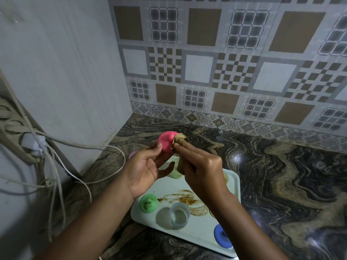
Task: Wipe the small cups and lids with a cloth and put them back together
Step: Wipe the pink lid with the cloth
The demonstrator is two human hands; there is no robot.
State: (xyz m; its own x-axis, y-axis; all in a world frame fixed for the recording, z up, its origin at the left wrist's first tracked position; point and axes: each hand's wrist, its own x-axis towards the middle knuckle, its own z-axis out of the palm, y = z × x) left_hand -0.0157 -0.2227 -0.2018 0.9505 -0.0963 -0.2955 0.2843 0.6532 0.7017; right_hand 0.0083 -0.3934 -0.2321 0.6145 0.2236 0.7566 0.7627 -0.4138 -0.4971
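Nearest me on the white tray point(197, 230) lie a blue lid point(222, 236), a clear small cup point(178, 215) standing open, and a green lid point(149, 203), with a brown smear point(185, 200) across the middle of the tray. A pale green cup point(174, 174) sits further up, mostly hidden behind my hands.

Above the tray my left hand point(145, 171) pinches the pink lid point(166, 144) by its lower edge between thumb and fingers. My right hand point(202, 169) has its fingers curled round a wad of brownish cloth point(179, 140), pressed against the lid's right side.

I judge the lid to be light, smooth and slightly flexible plastic, so it could slip or twist under rubbing. Gripping the rim on opposite sides should hold it best. The cloth is soft and crumples, so bunching it tightly gives me a firm pad.

Beyond lies the marbled table point(272, 175), then the patterned tile wall point(225, 62).
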